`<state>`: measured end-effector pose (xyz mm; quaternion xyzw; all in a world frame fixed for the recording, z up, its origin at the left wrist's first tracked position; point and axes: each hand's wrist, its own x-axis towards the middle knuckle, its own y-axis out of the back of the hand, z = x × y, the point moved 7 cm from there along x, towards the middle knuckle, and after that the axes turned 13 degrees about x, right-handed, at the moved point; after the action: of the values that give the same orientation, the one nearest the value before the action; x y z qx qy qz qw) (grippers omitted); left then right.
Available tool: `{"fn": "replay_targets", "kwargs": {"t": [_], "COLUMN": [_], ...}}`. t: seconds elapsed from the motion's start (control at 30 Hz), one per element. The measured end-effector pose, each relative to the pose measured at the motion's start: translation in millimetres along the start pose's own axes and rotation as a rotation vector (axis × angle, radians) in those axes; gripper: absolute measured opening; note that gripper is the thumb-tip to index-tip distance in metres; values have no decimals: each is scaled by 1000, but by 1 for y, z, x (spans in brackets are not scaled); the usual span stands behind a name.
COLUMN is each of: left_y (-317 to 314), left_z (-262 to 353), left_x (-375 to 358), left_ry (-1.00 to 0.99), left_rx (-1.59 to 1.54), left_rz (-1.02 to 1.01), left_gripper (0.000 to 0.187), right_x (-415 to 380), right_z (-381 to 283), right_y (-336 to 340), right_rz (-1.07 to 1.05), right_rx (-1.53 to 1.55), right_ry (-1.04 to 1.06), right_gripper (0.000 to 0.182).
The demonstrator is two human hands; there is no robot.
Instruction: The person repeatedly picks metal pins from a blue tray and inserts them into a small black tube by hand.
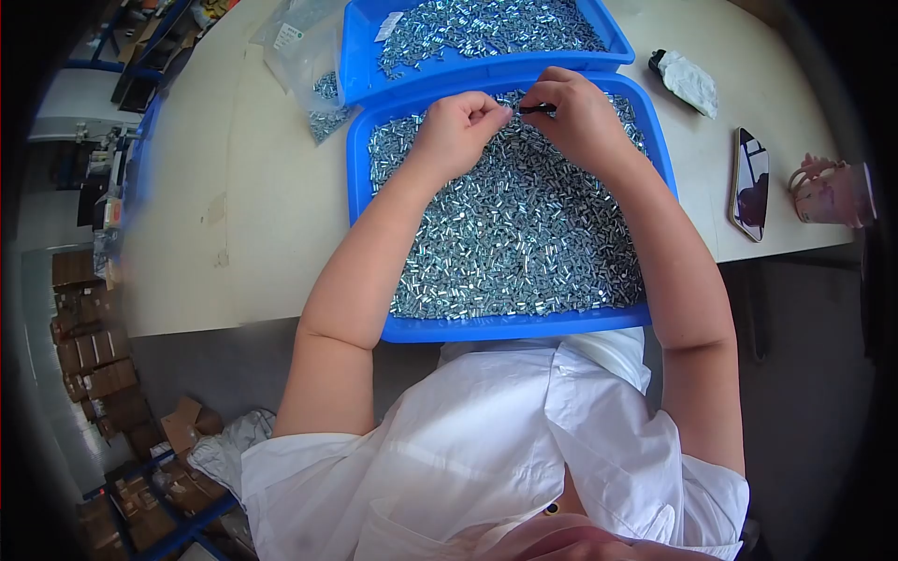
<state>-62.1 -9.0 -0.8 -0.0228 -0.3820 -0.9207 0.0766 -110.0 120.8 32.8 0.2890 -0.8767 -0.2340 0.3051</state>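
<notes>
A blue tray (pixel 505 329) full of small shiny metal pieces (pixel 524 224) lies in front of me. Over its far part, my left hand (pixel 460 133) pinches with thumb and forefinger; whatever is between the fingertips is too small to make out. Close beside it on the right, my right hand (pixel 572 117) is closed on a small black object (pixel 538 109). The two hands' fingertips are a short gap apart. Just beyond, a second blue tray (pixel 486 67) holds more of the metal pieces.
Clear plastic bags (pixel 304 56), with metal pieces inside, lie left of the trays. On the right are a crumpled white packet (pixel 689 82), a phone (pixel 750 185) and a pinkish cup (pixel 828 194). The table's (pixel 215 280) near edge runs beside the front tray.
</notes>
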Motion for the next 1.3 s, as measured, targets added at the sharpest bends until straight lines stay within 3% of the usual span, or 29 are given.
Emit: {"fn": "replay_targets", "kwargs": {"t": [0.3, 0.5, 0.67, 0.9, 0.97, 1.2, 1.3], "left_y": [2, 12, 5, 3, 2, -3, 2], "left_z": [5, -9, -9, 1, 10, 14, 9], "left_x": [-1, 2, 1, -4, -5, -6, -4], "left_ry": [-35, 58, 33, 9, -75, -80, 22], "left_rx": [-34, -163, 175, 257, 398, 478, 337], "left_rz": [5, 104, -9, -28, 6, 1, -34], "left_gripper": [15, 13, 14, 16, 19, 18, 19], "right_x": [0, 1, 1, 1, 1, 1, 1], "right_z": [-1, 1, 2, 5, 6, 5, 4], "right_y": [0, 4, 3, 5, 5, 5, 5], "right_rz": [1, 31, 32, 73, 74, 71, 65], "right_rx": [-14, -16, -13, 12, 29, 53, 59], "right_ry": [-2, -7, -24, -2, -4, -2, -12], "right_gripper": [11, 11, 11, 11, 12, 12, 13]}}
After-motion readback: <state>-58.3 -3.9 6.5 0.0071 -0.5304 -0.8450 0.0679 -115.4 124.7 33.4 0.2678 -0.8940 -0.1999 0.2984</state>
